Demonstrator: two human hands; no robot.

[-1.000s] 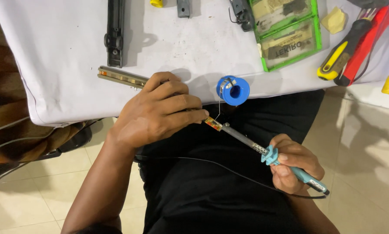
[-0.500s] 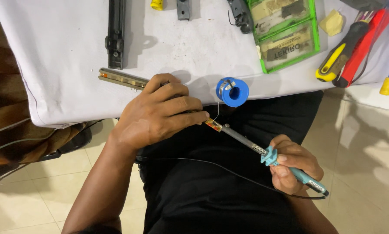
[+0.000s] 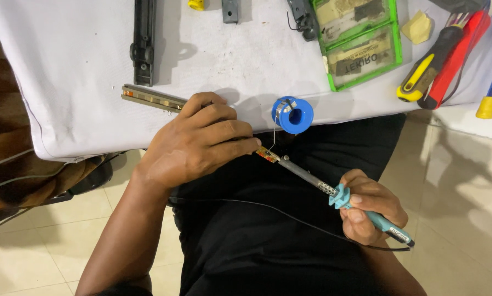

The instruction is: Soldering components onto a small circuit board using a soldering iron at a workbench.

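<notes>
My left hand (image 3: 199,143) grips a long thin metal strip (image 3: 147,98) that lies across the edge of the white-covered table (image 3: 70,66); the strip's small board end (image 3: 268,155) sticks out past my fingers. My right hand (image 3: 369,211) holds a soldering iron with a teal handle (image 3: 361,209), its tip touching that board end. A blue spool of solder wire (image 3: 292,114) sits at the table edge, and a thin strand runs down from it to the joint.
Further back on the table lie a black bar-shaped part (image 3: 143,41), a green case (image 3: 358,41), a yellow-and-black and a red-handled tool (image 3: 443,57), and a yellow sponge piece (image 3: 419,26). The iron's black cord (image 3: 268,211) crosses my lap. Tiled floor lies below.
</notes>
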